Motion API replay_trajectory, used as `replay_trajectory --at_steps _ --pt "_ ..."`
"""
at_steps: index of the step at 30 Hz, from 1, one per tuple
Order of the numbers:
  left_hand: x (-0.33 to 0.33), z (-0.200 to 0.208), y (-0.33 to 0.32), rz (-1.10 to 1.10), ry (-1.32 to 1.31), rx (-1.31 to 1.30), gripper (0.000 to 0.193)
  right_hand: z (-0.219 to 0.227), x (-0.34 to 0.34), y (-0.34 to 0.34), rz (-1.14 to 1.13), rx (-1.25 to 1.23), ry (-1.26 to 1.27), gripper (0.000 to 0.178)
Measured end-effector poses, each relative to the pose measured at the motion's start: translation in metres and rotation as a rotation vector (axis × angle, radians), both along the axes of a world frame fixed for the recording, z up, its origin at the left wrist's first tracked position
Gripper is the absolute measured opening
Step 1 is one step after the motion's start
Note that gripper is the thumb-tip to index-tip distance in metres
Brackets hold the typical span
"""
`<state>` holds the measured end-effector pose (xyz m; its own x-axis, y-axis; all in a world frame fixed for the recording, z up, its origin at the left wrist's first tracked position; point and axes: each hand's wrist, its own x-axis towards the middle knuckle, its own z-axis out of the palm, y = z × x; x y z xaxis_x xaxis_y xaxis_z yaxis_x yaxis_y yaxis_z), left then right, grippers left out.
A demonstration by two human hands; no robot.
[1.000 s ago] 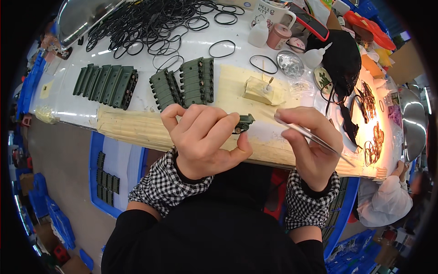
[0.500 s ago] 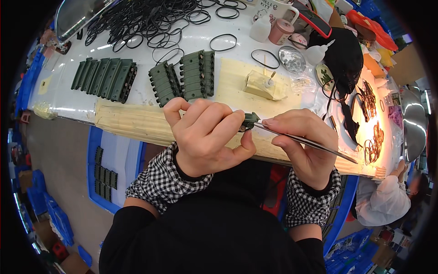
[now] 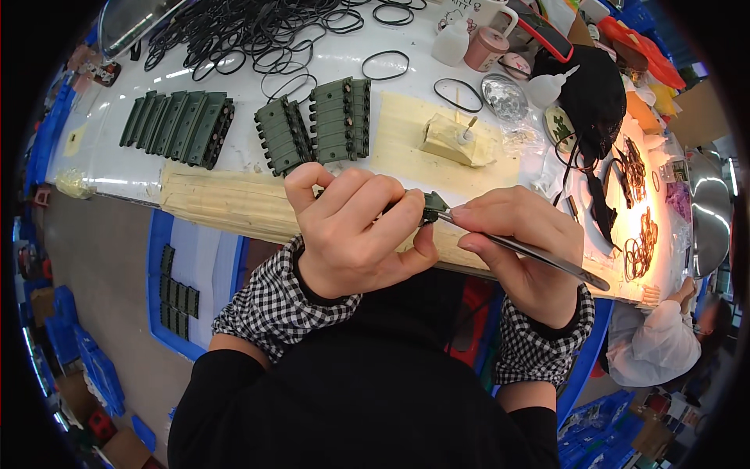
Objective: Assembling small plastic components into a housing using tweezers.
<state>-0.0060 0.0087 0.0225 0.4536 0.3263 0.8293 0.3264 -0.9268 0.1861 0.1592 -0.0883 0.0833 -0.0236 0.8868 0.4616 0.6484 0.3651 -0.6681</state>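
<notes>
My left hand [image 3: 355,238] is closed around a dark green ribbed plastic piece [image 3: 435,206], held just above the table's front edge. Only its right end shows past my fingers; the rest lies hidden behind them. In my right hand [image 3: 531,242] is a pair of metal tweezers [image 3: 547,255], pinched between thumb and fingers. Their tip reaches the exposed end of the piece. More green ribbed pieces stand in a row [image 3: 181,127] at the left of the table. Others form a pair of clusters, one tilted [image 3: 280,139] and one upright [image 3: 332,121], beyond my left hand.
A tape-wrapped block [image 3: 457,142] with a thin stick stands on yellow paper [image 3: 391,148]. Black loops [image 3: 250,39] are heaped at the back. Squeeze bottles, a pink cup [image 3: 486,48] and a black bag [image 3: 586,94] crowd the right. A blue tray [image 3: 154,313] holds green pieces below left.
The tweezers have turned in my right hand and now show a broader face, their rear end slightly lower. My left hand keeps its hold on the green piece.
</notes>
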Motion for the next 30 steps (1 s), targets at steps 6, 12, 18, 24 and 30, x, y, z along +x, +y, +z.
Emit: replay_trajectory --at_steps 6,12,18,24,30 --pt "0.0 -0.005 -0.001 0.002 -0.003 0.008 0.02 0.0 0.003 0.003 0.022 -0.064 0.021 0.013" --pt "0.0 -0.006 -0.003 -0.022 0.026 -0.036 0.021 -0.01 0.007 0.003 0.023 -0.02 0.039 0.012" --pt "0.004 -0.012 -0.002 0.017 0.002 -0.079 0.022 -0.022 0.0 0.006 -0.03 0.083 0.028 0.011" --pt "0.002 -0.007 -0.002 0.026 0.043 -0.09 0.024 -0.018 0.002 0.002 -0.033 -0.019 0.093 0.011" --pt "0.002 -0.005 -0.003 0.027 0.047 -0.1 0.024 -0.015 0.0 0.002 -0.034 -0.03 0.082 0.011"
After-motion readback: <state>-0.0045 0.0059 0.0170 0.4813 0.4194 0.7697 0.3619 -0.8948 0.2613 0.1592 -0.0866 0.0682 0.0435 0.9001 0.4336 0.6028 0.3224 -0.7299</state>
